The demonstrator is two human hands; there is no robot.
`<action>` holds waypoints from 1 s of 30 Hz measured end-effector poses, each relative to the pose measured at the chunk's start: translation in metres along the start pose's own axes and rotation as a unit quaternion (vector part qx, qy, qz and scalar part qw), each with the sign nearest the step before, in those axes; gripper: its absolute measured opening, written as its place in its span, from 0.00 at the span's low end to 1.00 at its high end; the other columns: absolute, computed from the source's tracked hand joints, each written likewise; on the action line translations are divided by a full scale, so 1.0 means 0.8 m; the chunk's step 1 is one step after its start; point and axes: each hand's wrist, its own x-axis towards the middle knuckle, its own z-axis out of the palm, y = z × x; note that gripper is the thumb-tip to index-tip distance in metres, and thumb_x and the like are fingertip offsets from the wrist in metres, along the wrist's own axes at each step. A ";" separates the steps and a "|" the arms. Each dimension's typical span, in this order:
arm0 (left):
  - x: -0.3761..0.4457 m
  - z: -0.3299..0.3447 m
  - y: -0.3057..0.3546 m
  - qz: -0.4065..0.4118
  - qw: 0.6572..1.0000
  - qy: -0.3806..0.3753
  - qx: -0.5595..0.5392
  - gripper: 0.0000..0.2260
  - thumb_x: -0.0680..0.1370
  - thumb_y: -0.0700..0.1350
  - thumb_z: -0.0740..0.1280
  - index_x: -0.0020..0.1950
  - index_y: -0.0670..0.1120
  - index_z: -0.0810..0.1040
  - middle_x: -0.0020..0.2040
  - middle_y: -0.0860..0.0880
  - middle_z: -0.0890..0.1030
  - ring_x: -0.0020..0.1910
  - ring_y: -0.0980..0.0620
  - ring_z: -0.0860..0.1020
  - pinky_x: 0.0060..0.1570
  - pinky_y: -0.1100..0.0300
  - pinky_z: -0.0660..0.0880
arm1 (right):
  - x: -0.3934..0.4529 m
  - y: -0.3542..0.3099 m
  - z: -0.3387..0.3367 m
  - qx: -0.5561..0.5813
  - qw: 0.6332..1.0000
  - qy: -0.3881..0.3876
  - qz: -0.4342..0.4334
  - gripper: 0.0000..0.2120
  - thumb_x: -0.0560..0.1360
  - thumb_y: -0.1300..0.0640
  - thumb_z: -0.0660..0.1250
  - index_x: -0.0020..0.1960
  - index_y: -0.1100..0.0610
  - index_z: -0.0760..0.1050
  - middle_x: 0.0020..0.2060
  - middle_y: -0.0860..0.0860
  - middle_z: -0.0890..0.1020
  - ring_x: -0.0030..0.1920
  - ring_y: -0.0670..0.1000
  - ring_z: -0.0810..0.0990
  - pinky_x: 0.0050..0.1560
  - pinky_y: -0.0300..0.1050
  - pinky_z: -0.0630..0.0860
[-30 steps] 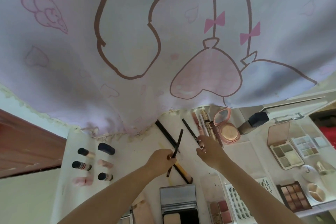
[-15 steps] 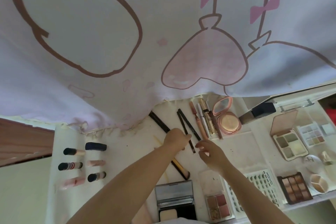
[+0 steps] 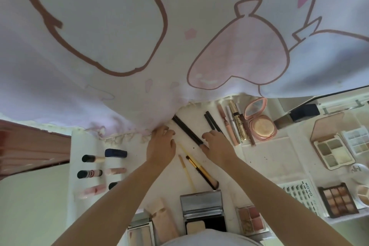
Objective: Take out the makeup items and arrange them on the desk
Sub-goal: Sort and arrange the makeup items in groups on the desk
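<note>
A white curtain (image 3: 111,32) printed with brown outlines, a pale pink heart and bright pink bows hangs over the white desk (image 3: 265,154). On it lie black pencils (image 3: 186,131), a black-and-gold brush (image 3: 201,171), a gold mascara (image 3: 237,124), a round pink compact (image 3: 259,126) with a peach-gold pan, and pink tubes (image 3: 93,173) with black caps beside a navy one (image 3: 115,153). One palette (image 3: 333,153) holds olive, grey and cream shades in a rose-beige case, another (image 3: 338,199) a grid of browns and pinks, and a silver case (image 3: 201,202) has a black base.
</note>
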 end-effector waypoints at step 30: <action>-0.061 -0.093 0.072 0.065 0.890 -0.031 -0.450 0.08 0.78 0.37 0.59 0.43 0.48 0.72 0.36 0.48 0.78 0.29 0.60 0.78 0.28 0.69 0.73 | -0.104 -0.046 -0.080 -0.007 0.996 -0.046 -0.072 0.10 0.78 0.61 0.52 0.53 0.61 0.70 0.40 0.51 0.71 0.38 0.49 0.68 0.33 0.31 0.62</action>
